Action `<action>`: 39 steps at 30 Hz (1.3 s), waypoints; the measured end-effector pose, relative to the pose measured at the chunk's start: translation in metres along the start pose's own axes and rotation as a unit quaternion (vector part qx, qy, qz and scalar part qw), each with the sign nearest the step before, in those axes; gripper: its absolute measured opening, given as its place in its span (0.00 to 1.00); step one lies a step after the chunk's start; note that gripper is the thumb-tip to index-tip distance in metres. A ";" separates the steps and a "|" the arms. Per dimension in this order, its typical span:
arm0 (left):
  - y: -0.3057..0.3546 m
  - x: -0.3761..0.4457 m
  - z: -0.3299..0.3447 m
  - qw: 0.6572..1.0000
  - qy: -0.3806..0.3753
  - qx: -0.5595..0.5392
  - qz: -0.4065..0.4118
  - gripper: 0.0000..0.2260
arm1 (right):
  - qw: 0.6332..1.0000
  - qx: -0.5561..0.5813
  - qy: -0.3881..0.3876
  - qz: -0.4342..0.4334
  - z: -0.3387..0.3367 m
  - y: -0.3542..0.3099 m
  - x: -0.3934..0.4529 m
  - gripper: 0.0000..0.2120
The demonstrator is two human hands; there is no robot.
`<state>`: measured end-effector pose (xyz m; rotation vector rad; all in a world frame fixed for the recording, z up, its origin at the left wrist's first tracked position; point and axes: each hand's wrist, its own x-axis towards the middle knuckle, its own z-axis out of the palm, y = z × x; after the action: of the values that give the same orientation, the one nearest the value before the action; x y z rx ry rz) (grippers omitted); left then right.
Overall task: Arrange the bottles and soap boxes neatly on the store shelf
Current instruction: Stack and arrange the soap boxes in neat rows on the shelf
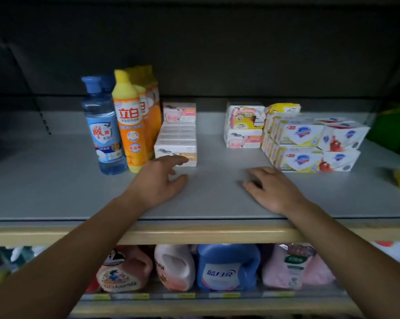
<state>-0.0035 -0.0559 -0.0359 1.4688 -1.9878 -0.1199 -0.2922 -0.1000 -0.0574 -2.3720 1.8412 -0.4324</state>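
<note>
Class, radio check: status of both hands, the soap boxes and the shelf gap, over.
Left hand open, fingertips by front soap box. Right hand open, flat on shelf. Bottles upright left; stacked boxes right. Nothing between hands.

Two hands [158,180]; two blue bottles [104,132]; four jugs [226,265] below.

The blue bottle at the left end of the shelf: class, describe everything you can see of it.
The clear blue plastic bottle stands upright on the grey shelf, at the left end of the product row. It has a blue cap, a narrow neck and a blue-and-white label with red characters. Its right side is close against or touching the orange bottle with a yellow cap. A second blue cap shows just behind it. Neither hand touches it.
</note>
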 end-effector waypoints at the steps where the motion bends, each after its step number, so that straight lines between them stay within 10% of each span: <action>1: 0.008 0.006 0.004 1.000 0.009 -0.010 0.004 0.18 | 1.000 -0.008 0.001 0.000 0.001 0.002 -0.001 0.27; 22: 0.062 0.226 0.089 0.997 0.040 0.056 -0.025 0.26 | 0.999 0.021 0.042 -0.004 0.012 0.004 0.003 0.27; 39: 0.072 0.235 0.110 0.991 0.068 0.112 0.005 0.22 | 0.998 0.032 0.052 0.001 0.012 0.005 0.005 0.27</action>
<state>-0.1597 -0.2691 0.0147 1.5605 -1.9469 0.2085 -0.2925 -0.1076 -0.0696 -2.3462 1.8422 -0.6150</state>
